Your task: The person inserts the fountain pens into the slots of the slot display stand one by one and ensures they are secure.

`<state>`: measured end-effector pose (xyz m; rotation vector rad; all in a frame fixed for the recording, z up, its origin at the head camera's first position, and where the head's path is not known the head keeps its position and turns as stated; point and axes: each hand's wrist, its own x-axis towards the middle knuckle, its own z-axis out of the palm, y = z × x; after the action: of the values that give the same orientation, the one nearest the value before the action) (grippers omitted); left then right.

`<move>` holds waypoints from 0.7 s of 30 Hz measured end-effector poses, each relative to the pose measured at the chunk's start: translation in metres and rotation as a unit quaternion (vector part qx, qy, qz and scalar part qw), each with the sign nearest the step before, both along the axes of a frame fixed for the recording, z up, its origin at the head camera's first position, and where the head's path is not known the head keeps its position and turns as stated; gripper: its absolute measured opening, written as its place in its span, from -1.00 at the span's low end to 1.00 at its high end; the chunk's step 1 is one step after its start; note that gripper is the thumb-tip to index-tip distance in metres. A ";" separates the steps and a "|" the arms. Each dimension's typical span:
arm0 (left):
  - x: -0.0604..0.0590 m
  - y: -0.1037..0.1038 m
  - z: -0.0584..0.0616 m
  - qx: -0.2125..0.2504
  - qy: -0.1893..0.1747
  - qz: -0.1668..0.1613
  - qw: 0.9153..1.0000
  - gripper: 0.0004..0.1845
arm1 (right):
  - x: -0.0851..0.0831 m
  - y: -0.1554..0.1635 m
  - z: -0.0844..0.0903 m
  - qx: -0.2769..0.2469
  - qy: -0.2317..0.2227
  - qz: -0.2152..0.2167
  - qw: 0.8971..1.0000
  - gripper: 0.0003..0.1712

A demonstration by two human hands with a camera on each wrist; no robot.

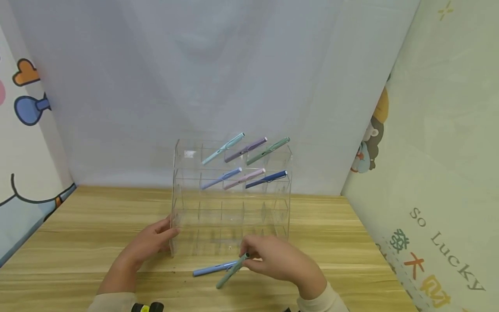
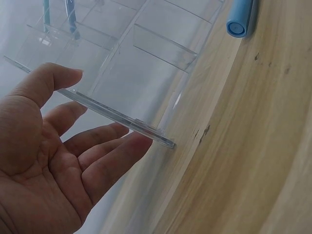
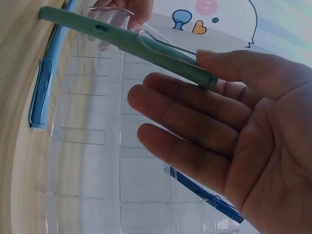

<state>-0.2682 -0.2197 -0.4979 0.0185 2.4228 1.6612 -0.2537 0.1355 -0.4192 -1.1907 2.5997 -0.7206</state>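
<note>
While right fingers (image 1: 249, 253) pinch a green pen (image 1: 231, 271), left fingers (image 1: 165, 232) lie straight on wooden table (image 1: 78, 242).

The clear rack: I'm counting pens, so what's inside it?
Six pens sit in the rack's top two rows, three per row. The lower rows look bare, though the right hand covers part of the bottom row.

Soft, even light fills my head view; faint glare streaks the clear rack (image 1: 231, 195), the bench (image 1: 78, 242) bows at wrist-view edges, and near fingers (image 3: 195, 117) blur.

Green pen (image 1: 232, 271), lt blue pen (image 1: 212, 269), clear rack (image 1: 231, 196), wood-grain table (image 1: 78, 242)
</note>
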 end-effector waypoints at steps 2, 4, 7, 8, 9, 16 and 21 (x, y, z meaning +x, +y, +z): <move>0.000 0.000 0.000 0.001 0.001 0.000 1.000 -0.12 | 0.000 -0.002 0.000 -0.010 -0.002 0.010 1.000 -0.92; 0.000 0.000 0.000 0.001 0.002 -0.001 1.000 -0.12 | -0.001 -0.003 -0.001 -0.029 -0.010 0.018 0.999 -0.92; -0.001 0.000 -0.001 -0.001 0.005 -0.006 1.000 -0.11 | -0.004 -0.003 -0.003 -0.070 -0.030 0.020 0.997 -0.90; 0.000 0.000 0.000 -0.001 0.005 -0.006 1.000 -0.12 | -0.006 -0.003 -0.003 -0.088 -0.036 0.020 0.995 -0.89; 0.000 0.000 0.000 -0.001 0.005 -0.006 1.000 -0.12 | -0.007 -0.003 -0.004 -0.108 -0.042 0.020 0.993 -0.88; 0.000 0.000 0.000 -0.005 0.002 -0.003 1.000 -0.11 | -0.015 0.000 -0.006 -0.244 -0.067 0.005 0.967 -0.82; 0.000 0.001 0.001 -0.010 -0.002 -0.002 1.000 -0.11 | -0.025 0.004 -0.006 -0.352 -0.026 0.008 0.936 -0.78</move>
<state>-0.2683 -0.2188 -0.4968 0.0171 2.4331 1.6341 -0.2782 0.1391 -0.4255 -1.3119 2.3323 -1.7463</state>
